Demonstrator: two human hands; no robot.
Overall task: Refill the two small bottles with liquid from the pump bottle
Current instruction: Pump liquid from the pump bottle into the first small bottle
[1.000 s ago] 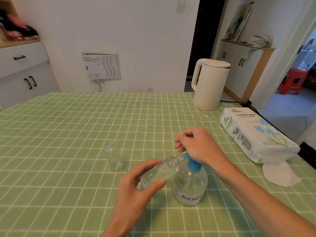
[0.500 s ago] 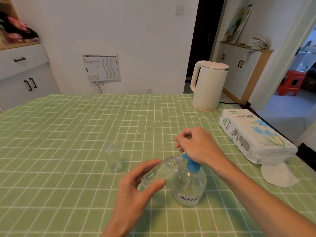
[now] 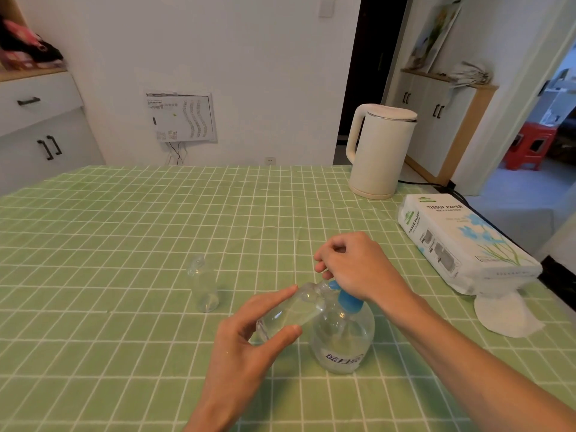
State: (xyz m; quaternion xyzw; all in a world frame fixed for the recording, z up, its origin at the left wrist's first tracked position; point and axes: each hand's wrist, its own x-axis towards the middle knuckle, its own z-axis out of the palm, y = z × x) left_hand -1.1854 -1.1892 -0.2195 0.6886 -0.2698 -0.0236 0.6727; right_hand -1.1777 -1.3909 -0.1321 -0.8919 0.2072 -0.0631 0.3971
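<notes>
Two small clear bottles are in view. The first small bottle point(image 3: 290, 310) is held tilted in the left hand point(image 3: 246, 344), in the lower middle of the frame. The thumb and fingers are curled round its body, and its mouth points up and to the right, just beside the blue pump collar. The second small bottle point(image 3: 204, 288) stands upright and without a cap on the surface point(image 3: 124, 244), left of centre and apart from both hands.

There is one pump bottle point(image 3: 343, 341), clear with a blue collar. It stands on the green checked cloth just right of the left hand. The right hand point(image 3: 352, 263) sits over the pump top with its fingers curled down around it, and the pump head itself is mostly hidden.

On the right side of the frame are one white kettle point(image 3: 378, 151), one tissue paper pack point(image 3: 461, 244), and one loose tissue point(image 3: 505, 313) partly under the near end of the pack.
</notes>
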